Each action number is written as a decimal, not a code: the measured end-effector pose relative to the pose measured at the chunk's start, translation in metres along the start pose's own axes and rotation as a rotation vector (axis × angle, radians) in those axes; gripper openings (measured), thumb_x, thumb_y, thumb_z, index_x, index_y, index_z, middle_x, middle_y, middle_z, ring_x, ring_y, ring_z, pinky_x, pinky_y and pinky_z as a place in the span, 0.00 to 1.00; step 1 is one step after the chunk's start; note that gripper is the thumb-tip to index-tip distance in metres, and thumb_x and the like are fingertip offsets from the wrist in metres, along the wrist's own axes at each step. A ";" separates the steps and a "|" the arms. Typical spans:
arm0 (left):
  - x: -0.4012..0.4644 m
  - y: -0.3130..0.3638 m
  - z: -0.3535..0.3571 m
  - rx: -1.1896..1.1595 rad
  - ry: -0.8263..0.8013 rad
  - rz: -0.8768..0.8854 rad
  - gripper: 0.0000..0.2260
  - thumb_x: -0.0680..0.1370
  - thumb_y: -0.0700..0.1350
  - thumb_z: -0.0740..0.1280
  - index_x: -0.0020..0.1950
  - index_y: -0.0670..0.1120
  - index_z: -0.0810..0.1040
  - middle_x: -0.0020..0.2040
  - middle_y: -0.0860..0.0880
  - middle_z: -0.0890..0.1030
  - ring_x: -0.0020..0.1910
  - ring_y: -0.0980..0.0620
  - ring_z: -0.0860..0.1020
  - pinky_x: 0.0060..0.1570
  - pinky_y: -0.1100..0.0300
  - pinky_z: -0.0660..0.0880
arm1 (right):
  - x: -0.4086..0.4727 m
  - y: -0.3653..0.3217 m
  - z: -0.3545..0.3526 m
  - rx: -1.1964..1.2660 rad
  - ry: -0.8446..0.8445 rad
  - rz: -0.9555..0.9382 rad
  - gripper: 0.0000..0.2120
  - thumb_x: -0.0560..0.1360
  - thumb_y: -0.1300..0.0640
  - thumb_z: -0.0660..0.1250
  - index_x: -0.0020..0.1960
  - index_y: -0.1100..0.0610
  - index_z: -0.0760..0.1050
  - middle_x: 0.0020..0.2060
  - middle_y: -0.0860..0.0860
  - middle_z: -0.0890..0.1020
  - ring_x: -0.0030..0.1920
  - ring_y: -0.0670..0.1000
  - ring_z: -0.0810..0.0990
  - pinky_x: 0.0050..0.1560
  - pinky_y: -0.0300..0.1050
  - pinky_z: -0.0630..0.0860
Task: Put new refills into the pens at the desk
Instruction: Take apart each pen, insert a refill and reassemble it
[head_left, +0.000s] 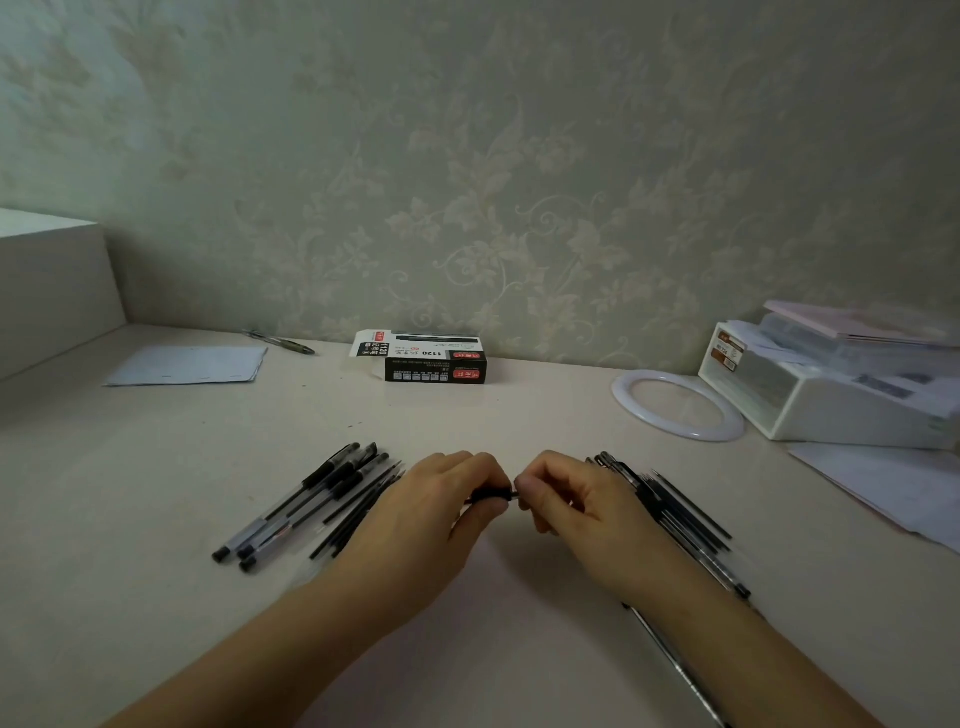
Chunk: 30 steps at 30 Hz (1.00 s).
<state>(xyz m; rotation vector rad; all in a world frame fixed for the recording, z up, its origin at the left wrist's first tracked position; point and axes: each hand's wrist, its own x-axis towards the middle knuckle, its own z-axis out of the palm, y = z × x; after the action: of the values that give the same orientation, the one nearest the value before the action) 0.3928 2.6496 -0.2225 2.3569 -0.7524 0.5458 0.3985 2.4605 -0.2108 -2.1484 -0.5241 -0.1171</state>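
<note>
My left hand (447, 499) and my right hand (566, 493) meet over the middle of the desk, both closed on one black pen (493, 493) held level between them. The right fingertips pinch its end; most of the pen is hidden in my left fist. A pile of black pens (296, 504) with thin loose refills (358, 506) beside them lies to the left of my left hand. Another pile of pens and refills (685, 512) lies to the right, partly under my right wrist.
An opened black pen box (434, 361) stands at the back by the wall. A paper sheet (189, 365) and a lone pen (283, 341) lie at the back left. A white ring (675, 408), a white storage box (841, 395) and papers (883, 486) sit at the right.
</note>
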 end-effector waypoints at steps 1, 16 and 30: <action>0.000 0.001 -0.001 0.002 0.012 0.007 0.03 0.80 0.51 0.62 0.50 0.55 0.75 0.43 0.60 0.76 0.44 0.60 0.73 0.43 0.60 0.73 | 0.000 0.000 0.001 0.005 0.003 0.004 0.12 0.80 0.49 0.62 0.40 0.52 0.76 0.29 0.46 0.75 0.32 0.42 0.71 0.35 0.36 0.69; -0.002 -0.009 -0.001 0.094 0.054 -0.153 0.03 0.79 0.50 0.62 0.50 0.56 0.76 0.42 0.59 0.73 0.41 0.60 0.71 0.41 0.63 0.72 | 0.003 0.013 0.003 -0.687 0.096 0.023 0.10 0.77 0.44 0.66 0.53 0.47 0.80 0.48 0.43 0.73 0.53 0.47 0.70 0.54 0.40 0.68; 0.000 -0.009 -0.006 0.077 0.036 -0.143 0.03 0.79 0.49 0.65 0.50 0.55 0.78 0.44 0.58 0.74 0.41 0.59 0.73 0.41 0.66 0.70 | 0.002 0.006 -0.002 -0.226 0.139 -0.071 0.07 0.76 0.58 0.70 0.47 0.46 0.78 0.41 0.37 0.80 0.45 0.40 0.77 0.43 0.26 0.69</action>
<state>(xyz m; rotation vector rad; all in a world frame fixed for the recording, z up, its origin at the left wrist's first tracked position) 0.3976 2.6595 -0.2220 2.4417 -0.5508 0.5625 0.4026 2.4567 -0.2137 -2.3197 -0.5265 -0.3788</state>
